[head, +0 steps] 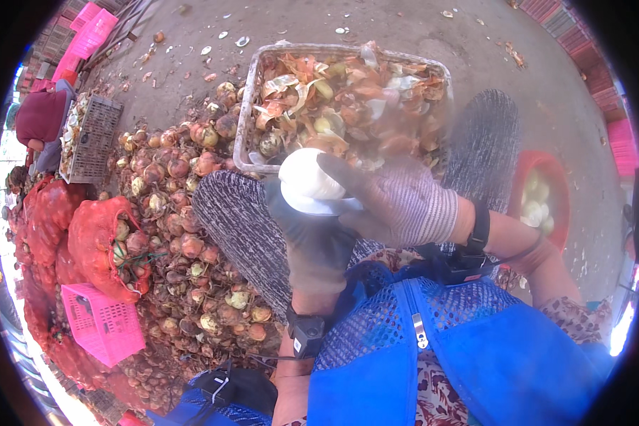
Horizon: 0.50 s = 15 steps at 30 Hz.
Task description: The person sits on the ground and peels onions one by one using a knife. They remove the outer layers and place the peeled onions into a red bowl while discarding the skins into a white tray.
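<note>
A peeled white onion (309, 173) sits between my two gloved hands, above my lap and close to the near rim of the crate of skins. My left hand (314, 234), in a dark-palmed glove, cups it from below. The thumb of my right hand (394, 197), in a striped knit glove, presses on the onion's side. From my right fist a pale, flat strip that looks like a knife blade (325, 206) runs under the onion. Glare washes out its detail, and its handle is hidden in the fist.
A plastic crate (245, 117) of onion skins stands before my knees. Unpeeled onions (191, 245) heap at left, beside red mesh sacks (93, 245) and a pink basket (106, 330). A red basin (562, 197) holds peeled onions. Another person (42, 117) bends by a second crate (93, 138).
</note>
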### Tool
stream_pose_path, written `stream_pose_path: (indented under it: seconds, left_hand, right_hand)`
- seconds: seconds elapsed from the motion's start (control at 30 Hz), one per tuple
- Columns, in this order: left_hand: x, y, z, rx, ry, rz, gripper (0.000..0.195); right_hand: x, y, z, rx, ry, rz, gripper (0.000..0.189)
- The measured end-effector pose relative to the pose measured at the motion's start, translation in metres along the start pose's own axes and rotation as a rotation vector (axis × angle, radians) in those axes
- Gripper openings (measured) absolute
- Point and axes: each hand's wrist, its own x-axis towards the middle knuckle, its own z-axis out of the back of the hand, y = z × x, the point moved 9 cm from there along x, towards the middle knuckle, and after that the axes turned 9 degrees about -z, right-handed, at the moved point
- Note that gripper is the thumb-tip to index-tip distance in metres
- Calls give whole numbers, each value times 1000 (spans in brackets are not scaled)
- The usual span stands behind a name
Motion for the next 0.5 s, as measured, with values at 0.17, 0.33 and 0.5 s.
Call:
stream_pose_path:
  seconds: [0.17,0.33,0.5]
  left_hand:
    - [-4,-1,-11,63,-28,-16,71]
    - [-6,1,-19,108,-13,-54,73]
    - [-4,6,-7,5,-109,-39,81]
  right_hand:
    - [-3,4,4,-76,-84,33,63]
    - [1,5,11,-236,-107,38,53]
    - [-1,-36,46,111,-289,-176,47]
